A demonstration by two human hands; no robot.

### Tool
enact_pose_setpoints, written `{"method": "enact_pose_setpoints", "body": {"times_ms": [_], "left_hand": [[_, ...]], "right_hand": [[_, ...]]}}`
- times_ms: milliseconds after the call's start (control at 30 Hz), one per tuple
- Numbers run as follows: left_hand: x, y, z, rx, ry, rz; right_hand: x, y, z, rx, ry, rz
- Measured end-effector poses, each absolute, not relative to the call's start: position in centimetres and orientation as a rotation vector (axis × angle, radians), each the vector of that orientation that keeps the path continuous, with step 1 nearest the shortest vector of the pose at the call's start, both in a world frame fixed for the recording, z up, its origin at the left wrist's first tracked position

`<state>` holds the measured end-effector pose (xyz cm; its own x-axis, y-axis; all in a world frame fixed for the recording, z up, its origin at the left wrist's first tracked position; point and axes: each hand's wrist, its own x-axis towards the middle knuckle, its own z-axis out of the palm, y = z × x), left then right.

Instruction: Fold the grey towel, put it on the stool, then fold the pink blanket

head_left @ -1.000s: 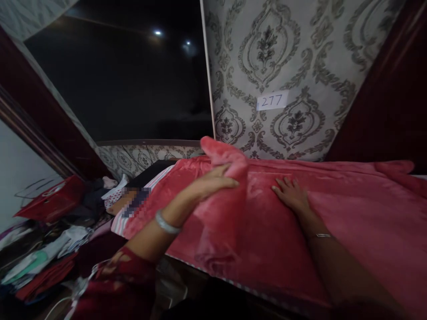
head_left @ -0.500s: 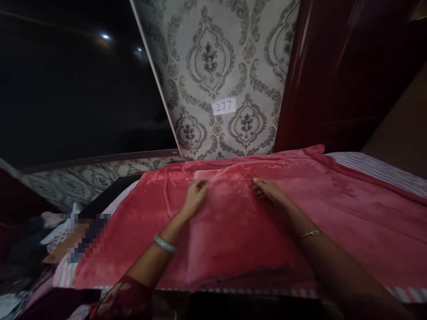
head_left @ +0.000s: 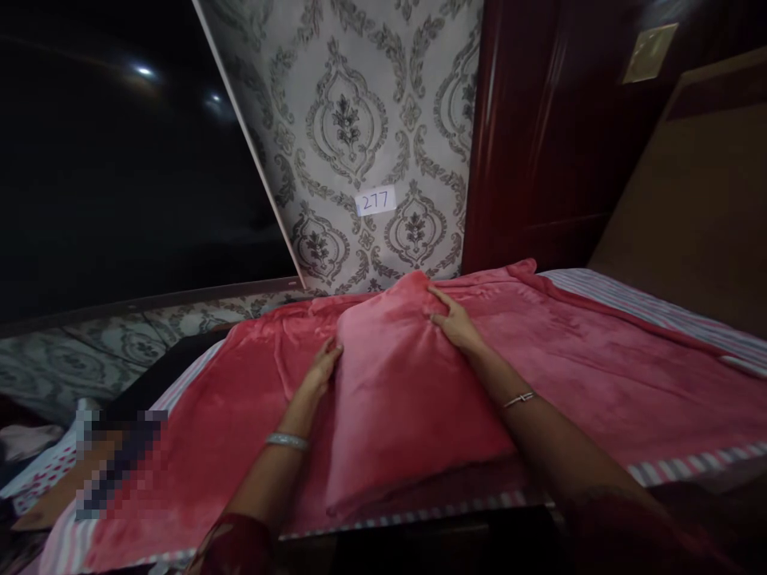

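Note:
A fluffy red-pink blanket folded into a thick pad (head_left: 395, 399) lies in the middle, its far corner standing slightly raised. Against its left edge rests my left hand (head_left: 323, 366), fingers loosely stretched and touching the side. At the far right edge, my right hand (head_left: 454, 319) has its index finger and thumb spread apart along the fabric. Beneath the pad, red plush cloth (head_left: 240, 423) is spread wide on both sides. Whether it joins the folded pad, I cannot tell.
Striped cloth (head_left: 707, 307) shows under the red cloth at the right. A large dark screen (head_left: 120, 160) stands at the left before patterned wallpaper bearing a paper label (head_left: 375, 200) reading 277. A brown board (head_left: 689, 192) leans at the right. Clutter lies at the lower left.
Both hands have moved outward, from above the pad's far part to its left and right edges. The pad's far end now looks higher and fuller. The view has shifted right.

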<state>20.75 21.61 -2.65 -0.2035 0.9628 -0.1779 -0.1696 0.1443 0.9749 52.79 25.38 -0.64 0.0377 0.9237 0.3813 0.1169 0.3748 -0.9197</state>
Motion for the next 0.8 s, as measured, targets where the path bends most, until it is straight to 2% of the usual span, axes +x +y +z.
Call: {"method": "enact_pose_setpoints", "body": {"times_ms": [133, 267, 433, 567, 800], "left_hand": [[21.9, 21.8, -2.9, 0.877, 1.321, 1.301], [22.2, 21.9, -3.0, 0.845, 1.323, 1.304], [22.4, 21.5, -2.1, 0.839, 1.235, 1.192], [23.2, 20.8, -1.9, 0.905, 1.219, 1.261], [23.7, 19.8, -2.0, 0.869, 1.215, 1.301]], "right_hand": [[55.5, 24.9, -3.2, -1.293, -1.241, 0.977], [56.7, 24.2, -4.8, -1.309, -1.203, 1.077], [57.0, 23.5, -3.8, -1.283, -1.205, 1.156], [56.8, 23.8, -2.7, -1.208, -1.227, 1.131], [56.5, 22.9, -3.5, -1.389, -1.16, 1.092]]}}
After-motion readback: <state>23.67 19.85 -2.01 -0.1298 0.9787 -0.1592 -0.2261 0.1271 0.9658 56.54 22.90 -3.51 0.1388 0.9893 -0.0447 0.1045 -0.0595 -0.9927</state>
